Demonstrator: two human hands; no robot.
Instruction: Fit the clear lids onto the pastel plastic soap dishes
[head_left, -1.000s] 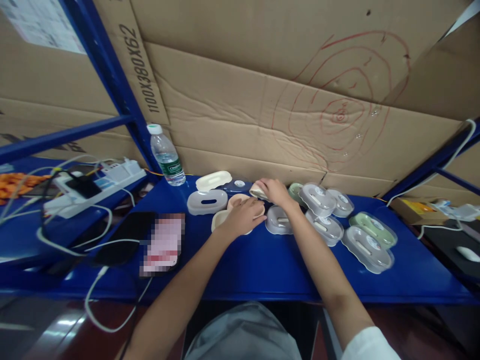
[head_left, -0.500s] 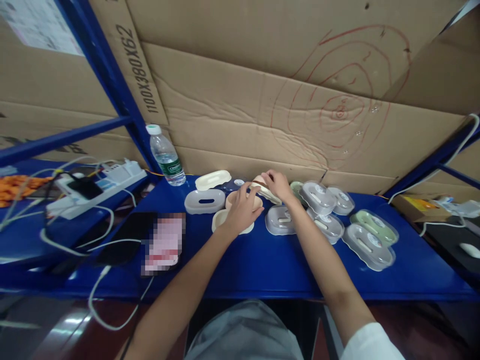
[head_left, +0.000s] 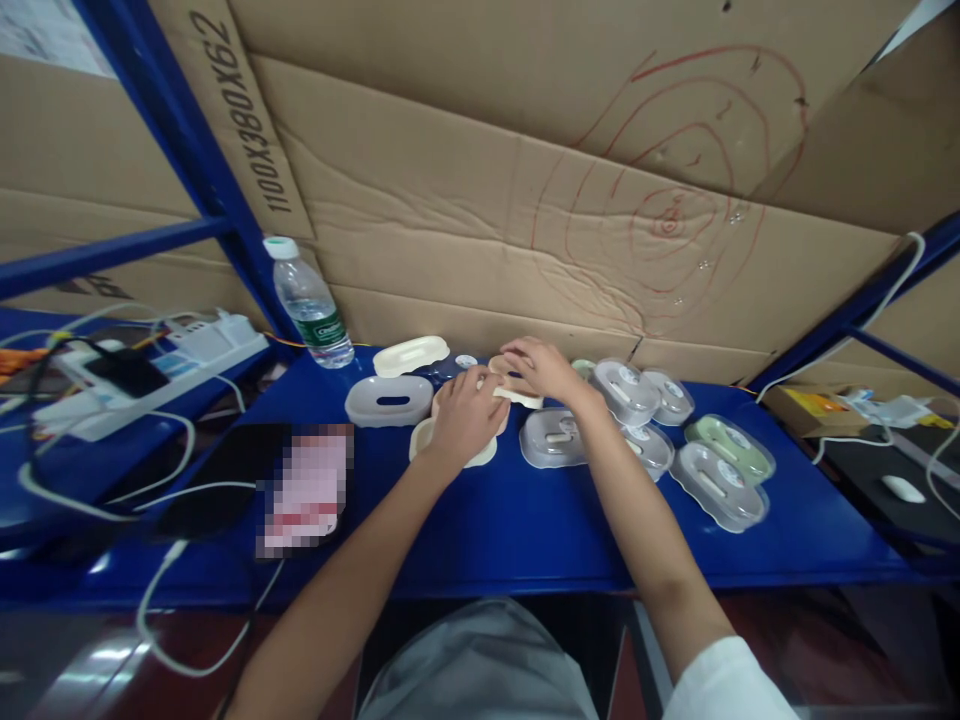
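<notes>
A peach oval tray [head_left: 501, 370] with a slot in its middle sits toward the back of the blue tabletop [head_left: 525, 530], between and just beyond the two hands, with a cream edge showing beneath it. The right hand [head_left: 551, 370] arches over its right side, fingers bent and set close together, the tips near the far rim. The left hand [head_left: 466, 420] is spread low over a peach dish [head_left: 442, 402], its fingertips reaching the near left edge of the slotted tray; the fingers hide the contact, so I cannot tell whether either hand grips or only touches. A cream dish [head_left: 420, 440] shows partly under the left hand, on the near side. Left of it lie a grey slotted tray [head_left: 367, 402] and, behind that, a cream tray [head_left: 411, 355]. To the right, a grey case [head_left: 551, 440] under a clear cover sits by the right wrist, with more clear-covered grey cases [head_left: 624, 390] and a green case [head_left: 731, 447] beyond. Farther left stand a water bottle [head_left: 319, 320] and a power strip [head_left: 150, 388]; phones [head_left: 307, 490] lie nearer the front. Cardboard [head_left: 450, 150] lines the back.
</notes>
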